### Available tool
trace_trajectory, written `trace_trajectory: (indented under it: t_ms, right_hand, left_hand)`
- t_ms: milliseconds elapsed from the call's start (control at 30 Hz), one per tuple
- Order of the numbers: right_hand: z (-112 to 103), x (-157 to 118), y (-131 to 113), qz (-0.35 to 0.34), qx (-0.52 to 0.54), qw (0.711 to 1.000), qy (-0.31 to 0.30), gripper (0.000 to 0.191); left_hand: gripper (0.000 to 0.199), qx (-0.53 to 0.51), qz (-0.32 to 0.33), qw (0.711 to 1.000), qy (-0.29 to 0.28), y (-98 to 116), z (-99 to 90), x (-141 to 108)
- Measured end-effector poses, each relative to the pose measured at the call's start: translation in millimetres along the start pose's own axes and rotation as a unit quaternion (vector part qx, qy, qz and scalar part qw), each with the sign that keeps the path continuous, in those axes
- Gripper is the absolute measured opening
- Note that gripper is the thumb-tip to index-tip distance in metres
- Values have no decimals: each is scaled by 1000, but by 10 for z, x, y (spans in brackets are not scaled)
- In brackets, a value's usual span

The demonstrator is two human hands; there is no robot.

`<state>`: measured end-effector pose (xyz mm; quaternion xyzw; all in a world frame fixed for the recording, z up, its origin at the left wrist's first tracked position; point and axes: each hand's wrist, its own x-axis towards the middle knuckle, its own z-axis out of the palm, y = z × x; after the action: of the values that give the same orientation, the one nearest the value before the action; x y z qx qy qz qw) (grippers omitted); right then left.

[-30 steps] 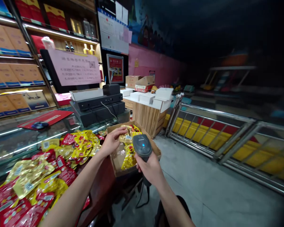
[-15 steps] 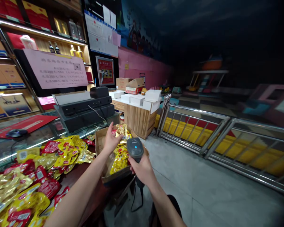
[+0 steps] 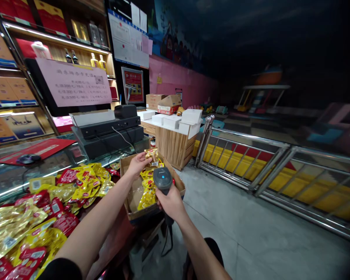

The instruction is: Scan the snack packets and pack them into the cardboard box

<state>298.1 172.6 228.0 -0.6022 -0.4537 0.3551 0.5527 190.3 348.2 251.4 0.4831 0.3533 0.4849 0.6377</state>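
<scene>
My left hand (image 3: 138,165) pinches a gold snack packet (image 3: 152,156) by its left edge, above the far side of an open cardboard box (image 3: 131,199). A barcode label shows at the packet's lower part. In my right hand (image 3: 172,203) is a dark barcode scanner (image 3: 162,179), gripped by its handle, with a small blue light on its top and a cord hanging below. Its head is just below and to the right of the packet. Several yellow packets (image 3: 148,196) lie inside the box.
Many yellow, red and gold packets (image 3: 84,181) are heaped on the counter at left. Behind them stands a dark cash-register unit (image 3: 111,130), with a mouse (image 3: 28,159) on a red mat (image 3: 54,147). A metal railing (image 3: 242,155) runs along the right. White boxes (image 3: 172,122) sit on a wooden cabinet (image 3: 170,146).
My left hand, spread over the box half a second ago, has closed on the gold packet and raised it slightly. The scanner has shifted a little left and up. The view has turned slightly left.
</scene>
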Motion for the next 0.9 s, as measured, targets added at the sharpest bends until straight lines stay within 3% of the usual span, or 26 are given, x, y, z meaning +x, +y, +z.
trace_trajectory:
  t_ms: [367,600,900]
  right_hand:
    - [24,2,-7,-7,3,1000,-3,13]
    - [19,5,-25,-6,2,1000,2,13]
    - [25,15,-13,0,14,1000,0,18]
  left_hand:
    - [63,29,-13,999,32,56,66,-79]
    - [51,20,10,1000,-1,15,50,-58]
    - [64,9,0,1000,9,8,26,-44]
